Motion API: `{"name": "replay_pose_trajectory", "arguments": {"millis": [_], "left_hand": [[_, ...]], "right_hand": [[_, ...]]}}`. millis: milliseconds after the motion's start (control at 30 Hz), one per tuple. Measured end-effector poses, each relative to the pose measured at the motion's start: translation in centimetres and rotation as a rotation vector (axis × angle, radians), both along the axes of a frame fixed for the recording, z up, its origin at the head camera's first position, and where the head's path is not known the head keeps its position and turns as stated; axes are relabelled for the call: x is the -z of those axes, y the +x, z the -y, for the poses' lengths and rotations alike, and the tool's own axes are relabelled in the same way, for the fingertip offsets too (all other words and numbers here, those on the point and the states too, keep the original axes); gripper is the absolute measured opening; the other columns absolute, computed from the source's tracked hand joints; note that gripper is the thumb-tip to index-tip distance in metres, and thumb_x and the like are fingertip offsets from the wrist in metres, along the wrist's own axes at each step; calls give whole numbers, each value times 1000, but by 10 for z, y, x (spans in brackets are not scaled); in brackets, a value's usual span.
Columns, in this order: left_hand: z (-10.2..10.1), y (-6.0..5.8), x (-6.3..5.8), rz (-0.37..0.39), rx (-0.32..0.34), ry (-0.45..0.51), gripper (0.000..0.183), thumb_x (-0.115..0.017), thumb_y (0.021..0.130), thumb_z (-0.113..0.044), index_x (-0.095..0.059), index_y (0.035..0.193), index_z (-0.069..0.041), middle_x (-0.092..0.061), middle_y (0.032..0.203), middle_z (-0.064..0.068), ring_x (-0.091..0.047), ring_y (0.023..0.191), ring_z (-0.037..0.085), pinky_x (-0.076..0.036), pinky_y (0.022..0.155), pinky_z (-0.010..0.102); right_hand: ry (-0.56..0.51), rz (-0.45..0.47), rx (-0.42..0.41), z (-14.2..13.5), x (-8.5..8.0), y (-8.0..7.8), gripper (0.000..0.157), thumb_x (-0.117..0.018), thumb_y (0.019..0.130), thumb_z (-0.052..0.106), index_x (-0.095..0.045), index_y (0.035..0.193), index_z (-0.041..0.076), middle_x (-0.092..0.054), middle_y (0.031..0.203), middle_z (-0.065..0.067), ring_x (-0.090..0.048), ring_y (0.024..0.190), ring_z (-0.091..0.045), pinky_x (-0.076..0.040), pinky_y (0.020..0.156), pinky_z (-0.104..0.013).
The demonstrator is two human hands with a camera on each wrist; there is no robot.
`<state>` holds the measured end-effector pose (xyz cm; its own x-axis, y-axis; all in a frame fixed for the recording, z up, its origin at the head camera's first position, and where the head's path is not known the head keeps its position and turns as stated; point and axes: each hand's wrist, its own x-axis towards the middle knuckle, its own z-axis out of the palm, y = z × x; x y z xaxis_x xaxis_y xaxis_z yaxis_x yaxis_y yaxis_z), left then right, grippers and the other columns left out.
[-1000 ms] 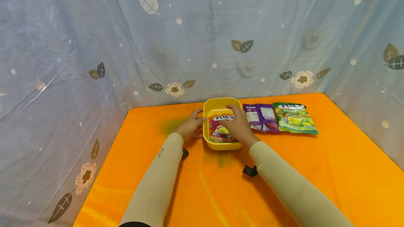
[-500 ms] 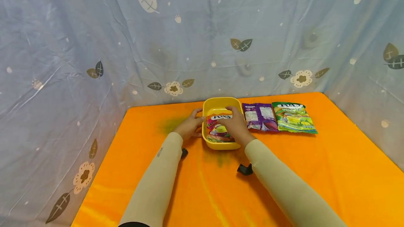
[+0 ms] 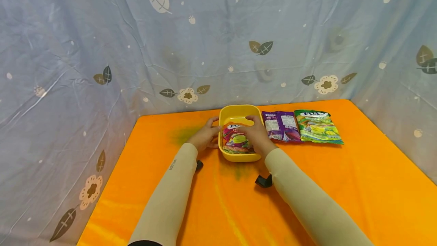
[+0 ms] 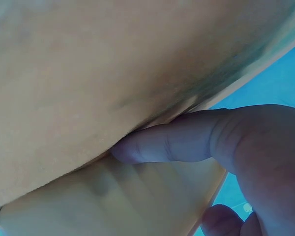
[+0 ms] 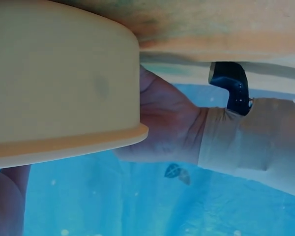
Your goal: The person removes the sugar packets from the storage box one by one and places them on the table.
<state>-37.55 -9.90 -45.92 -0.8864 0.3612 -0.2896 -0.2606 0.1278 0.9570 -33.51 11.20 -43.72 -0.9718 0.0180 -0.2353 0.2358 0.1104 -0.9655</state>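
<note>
A yellow plastic tub [image 3: 240,158] stands near the back of the orange table. Along its left side, my left hand [image 3: 205,136] grips the wall, with the thumb at the rim and fingers along the outside. In the left wrist view, one finger [image 4: 172,142] lies where the tub's wall meets the table. My right hand [image 3: 255,134] reaches over the tub's right rim and holds a red and orange Fox's candy bag [image 3: 235,143] inside. Its thumb lies across the bag's printed front; the other fingers are partly hidden.
Right of the tub lie purple candy bags [image 3: 281,126], and beyond them a green Fox's candy bag [image 3: 319,126]. A patterned blue-grey curtain [image 3: 211,48] hangs behind the table. A black wrist device [image 3: 264,181] sits under the right forearm.
The candy bag has shifted slightly left inside the tub, with my right hand moving left too. My left hand stays on the tub's side, and the other bags have not moved.
</note>
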Motion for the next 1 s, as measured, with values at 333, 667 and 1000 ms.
{"name": "replay_pose_trajectory", "arguments": {"millis": [333,667,1000], "left_hand": [[0,0,1,-3,-2,-3,51,-47,102,-30,-24,147,-33,-43,140,9,-55,113,25,-53,76,47],[2,1,0,-2,18,-17,53,-47,102,-30,-21,148,-34,-48,134,8,-54,115,26,-53,77,46],[2,-1,0,-8,3,-18,54,-46,102,-30,-20,150,-31,-43,139,10,-54,115,26,-53,77,46]], "right_hand": [[17,52,-29,0,0,0,77,-75,83,22,-29,145,17,-44,129,-13,-51,110,-30,-48,90,-43],[58,85,-111,2,2,0,72,-78,81,24,-39,141,20,-48,126,-9,-53,107,-28,-51,84,-40],[62,58,-209,2,2,0,74,-78,80,17,-41,143,30,-46,131,-8,-52,110,-30,-51,84,-40]]}}
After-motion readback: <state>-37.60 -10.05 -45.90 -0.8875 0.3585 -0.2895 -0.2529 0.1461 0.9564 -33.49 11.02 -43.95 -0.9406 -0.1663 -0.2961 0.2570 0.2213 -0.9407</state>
